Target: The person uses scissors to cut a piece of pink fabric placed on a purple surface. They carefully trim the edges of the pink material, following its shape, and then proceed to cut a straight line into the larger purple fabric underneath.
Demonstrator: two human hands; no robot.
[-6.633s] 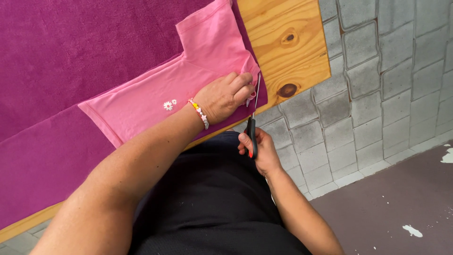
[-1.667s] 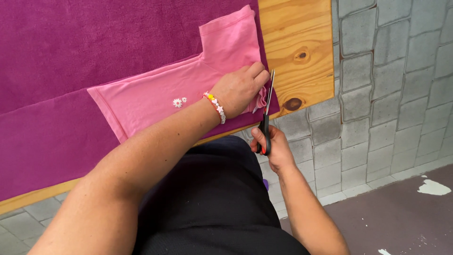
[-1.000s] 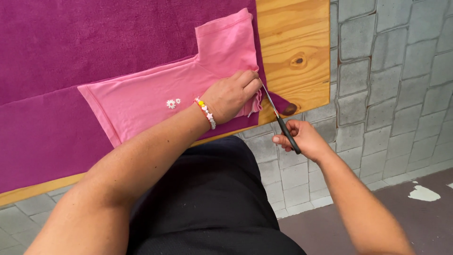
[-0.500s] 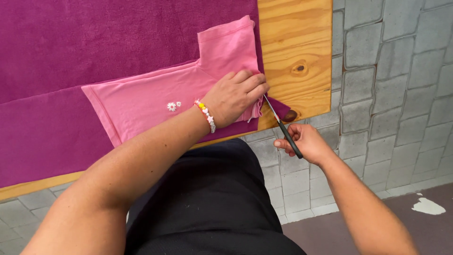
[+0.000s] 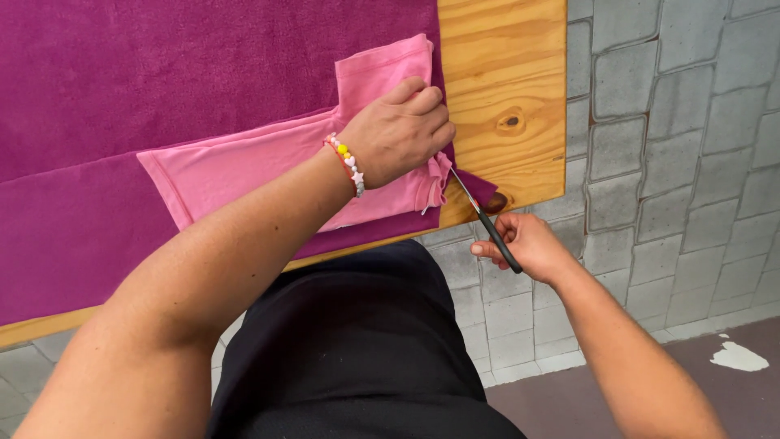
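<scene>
A folded pink shirt [image 5: 244, 167] lies on a magenta towel [image 5: 162, 73] spread over a wooden table [image 5: 504, 89]. My left hand [image 5: 398, 130], with a beaded bracelet at the wrist, presses flat on the shirt near its right edge. My right hand [image 5: 528, 244] grips black-handled scissors [image 5: 486, 221] just off the table's front edge. The blades point up and left, and their tips touch the shirt's ruffled edge under my left hand.
The table's bare wood shows on the right, with a dark knot near the front corner. Grey stone blocks [image 5: 666, 122] cover the wall and step beyond it. A purple-grey floor [image 5: 650, 382] with a white patch lies at lower right.
My left hand has shifted up along the shirt and now hides the small flower print. The scissors have stayed angled at the shirt's lower right edge.
</scene>
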